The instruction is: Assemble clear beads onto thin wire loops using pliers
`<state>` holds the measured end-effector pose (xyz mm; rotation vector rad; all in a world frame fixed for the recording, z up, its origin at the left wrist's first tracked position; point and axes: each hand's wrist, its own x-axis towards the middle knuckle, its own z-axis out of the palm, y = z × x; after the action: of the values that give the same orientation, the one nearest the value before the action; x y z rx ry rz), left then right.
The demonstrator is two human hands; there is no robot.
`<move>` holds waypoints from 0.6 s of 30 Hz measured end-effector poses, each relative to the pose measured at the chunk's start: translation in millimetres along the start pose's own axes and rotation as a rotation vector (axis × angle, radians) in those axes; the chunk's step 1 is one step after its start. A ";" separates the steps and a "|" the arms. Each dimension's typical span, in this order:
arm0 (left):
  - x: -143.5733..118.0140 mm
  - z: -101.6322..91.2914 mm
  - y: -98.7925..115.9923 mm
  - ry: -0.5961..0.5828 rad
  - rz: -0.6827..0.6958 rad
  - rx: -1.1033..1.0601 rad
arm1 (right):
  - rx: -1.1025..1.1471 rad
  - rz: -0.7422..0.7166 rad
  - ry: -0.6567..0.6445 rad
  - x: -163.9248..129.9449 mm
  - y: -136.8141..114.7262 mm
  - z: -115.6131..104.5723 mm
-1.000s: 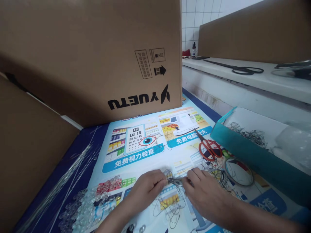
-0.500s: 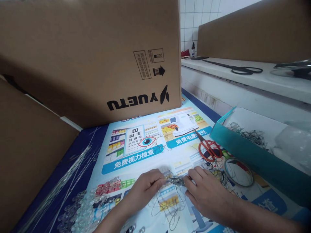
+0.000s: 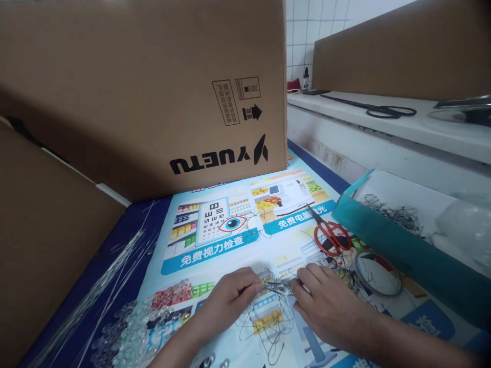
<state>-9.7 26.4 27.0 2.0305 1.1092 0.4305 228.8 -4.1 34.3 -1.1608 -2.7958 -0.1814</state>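
My left hand is closed in a pinch, thumb against forefinger, on what looks like a thin wire; its end is too small to make out. My right hand is wrapped round small metal pliers, whose jaws point left and meet the left fingertips. A loose tangle of thin wire pieces lies on the printed sheet below and between the hands. Left of my left forearm is a heap of clear beads, with pinkish beads at its upper end.
Red-handled scissors and a round clear dish lie right of my hands. A teal box holds dark wire bits and a plastic bag. Large cartons stand behind. Long wires lie left. Black scissors rest on the ledge.
The pliers have turned slightly in my right hand, at the same spot by the left fingertips. Both hands stay almost where they were.
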 end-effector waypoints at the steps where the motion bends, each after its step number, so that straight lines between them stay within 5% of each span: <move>1: -0.2 0.0 0.4 0.000 0.001 0.001 | -0.011 -0.007 0.004 0.0 -0.3 1.1; 18: 0.2 0.8 -0.1 -0.008 0.015 0.003 | -0.040 0.003 -0.036 -3.3 -4.2 17.6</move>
<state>-9.2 26.3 26.5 2.0425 1.0908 0.4290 227.1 -6.7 16.2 -1.1883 -2.8343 -0.2196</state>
